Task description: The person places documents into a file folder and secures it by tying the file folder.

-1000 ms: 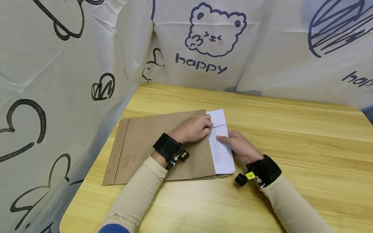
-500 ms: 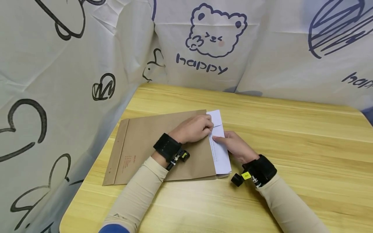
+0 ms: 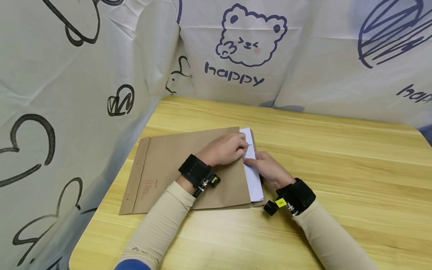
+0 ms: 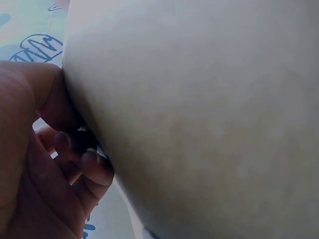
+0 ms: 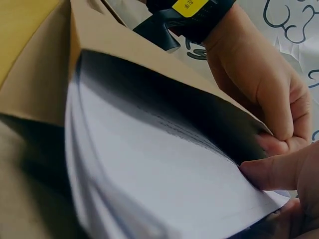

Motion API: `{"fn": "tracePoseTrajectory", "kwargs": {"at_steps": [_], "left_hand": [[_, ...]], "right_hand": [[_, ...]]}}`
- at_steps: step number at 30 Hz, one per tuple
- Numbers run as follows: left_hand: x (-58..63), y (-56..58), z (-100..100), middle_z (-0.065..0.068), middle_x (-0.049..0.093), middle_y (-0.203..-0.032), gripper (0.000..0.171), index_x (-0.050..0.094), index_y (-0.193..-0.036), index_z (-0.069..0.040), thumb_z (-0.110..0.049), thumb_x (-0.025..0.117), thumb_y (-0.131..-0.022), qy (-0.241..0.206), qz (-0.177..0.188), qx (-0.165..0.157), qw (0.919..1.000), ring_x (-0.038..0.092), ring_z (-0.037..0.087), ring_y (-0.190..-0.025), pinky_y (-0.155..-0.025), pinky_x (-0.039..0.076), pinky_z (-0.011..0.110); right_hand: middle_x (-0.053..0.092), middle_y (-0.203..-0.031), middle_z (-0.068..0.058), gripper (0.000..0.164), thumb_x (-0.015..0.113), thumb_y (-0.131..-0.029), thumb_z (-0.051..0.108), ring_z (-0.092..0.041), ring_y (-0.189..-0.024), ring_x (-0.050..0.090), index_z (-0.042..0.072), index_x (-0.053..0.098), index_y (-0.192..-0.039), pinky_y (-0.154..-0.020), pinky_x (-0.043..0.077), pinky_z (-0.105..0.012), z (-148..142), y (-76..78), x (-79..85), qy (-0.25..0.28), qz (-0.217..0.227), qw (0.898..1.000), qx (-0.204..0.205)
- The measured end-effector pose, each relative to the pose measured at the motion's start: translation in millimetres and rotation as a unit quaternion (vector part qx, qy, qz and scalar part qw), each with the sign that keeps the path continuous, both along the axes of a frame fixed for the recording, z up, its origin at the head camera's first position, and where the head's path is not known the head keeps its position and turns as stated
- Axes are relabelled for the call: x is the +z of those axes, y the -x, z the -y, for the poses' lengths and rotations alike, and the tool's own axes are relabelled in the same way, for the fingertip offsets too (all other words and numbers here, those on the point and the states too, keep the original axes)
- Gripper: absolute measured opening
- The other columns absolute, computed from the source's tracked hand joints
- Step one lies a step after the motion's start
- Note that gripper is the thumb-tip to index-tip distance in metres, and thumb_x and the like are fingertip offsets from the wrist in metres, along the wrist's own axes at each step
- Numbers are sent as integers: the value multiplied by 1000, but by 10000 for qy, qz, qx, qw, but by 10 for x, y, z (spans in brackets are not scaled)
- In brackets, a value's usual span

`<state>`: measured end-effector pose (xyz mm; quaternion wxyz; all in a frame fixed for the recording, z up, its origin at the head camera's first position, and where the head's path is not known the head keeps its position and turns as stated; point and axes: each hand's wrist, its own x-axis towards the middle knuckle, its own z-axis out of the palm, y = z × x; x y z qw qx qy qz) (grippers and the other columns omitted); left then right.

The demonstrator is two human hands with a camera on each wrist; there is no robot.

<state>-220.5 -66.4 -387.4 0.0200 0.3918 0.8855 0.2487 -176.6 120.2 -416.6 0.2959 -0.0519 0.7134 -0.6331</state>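
Note:
A large brown paper envelope (image 3: 189,168) with small red print lies on the table, its mouth facing right. White printed sheets (image 3: 254,180) stick out of that mouth as a narrow strip. My left hand (image 3: 227,149) pinches the envelope's upper layer at the mouth, and the right wrist view shows this layer lifted over the sheets (image 5: 149,164). With the thumb on top and the fingers below, my right hand (image 3: 272,168) holds the sheets by their outer edge. In the left wrist view the envelope (image 4: 209,119) fills most of the picture.
The wooden table (image 3: 354,180) extends to the right of the envelope. White cloth (image 3: 303,67) with drawings hangs behind and to the left. Each wrist wears a black band with a small camera (image 3: 270,207).
My right hand has moved left, and the sheets have slid further into the envelope, so a narrower strip shows. A bit of the envelope's lower layer now shows beyond them. The left hand stays in place.

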Motion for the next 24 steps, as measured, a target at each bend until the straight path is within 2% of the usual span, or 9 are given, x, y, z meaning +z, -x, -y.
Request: {"fn": "tracePoseTrajectory", "kwargs": {"at_steps": [5,15,24], "left_hand": [[-2,-2,-2,-2,45,-80,32,50,-65,-18,-3,54,-93,-49,13,-39,10000,43,11,-70,-64,32,20],[-3,-7,-4,-2,45,-80,31,53,-66,-16,-4,55,-95,-101,-51,-67,9999,44,11,-70,-65,33,21],[5,-10,-7,-2,43,-80,34,48,-64,-17,-4,54,-95,-68,42,3,10000,41,11,-68,-62,31,20]], "right_hand": [[73,-100,-2,39,44,-108,19,-11,-86,71,-10,55,-130,-76,58,-29,27,4,-19,-80,48,10000,33],[72,-91,4,34,43,-106,15,-9,-83,69,-11,59,-121,-76,55,-26,78,25,-44,108,-46,9998,141],[71,-83,5,30,41,-106,14,-7,-77,66,0,66,-100,-71,52,-23,127,68,-64,192,-58,9994,284]]}}
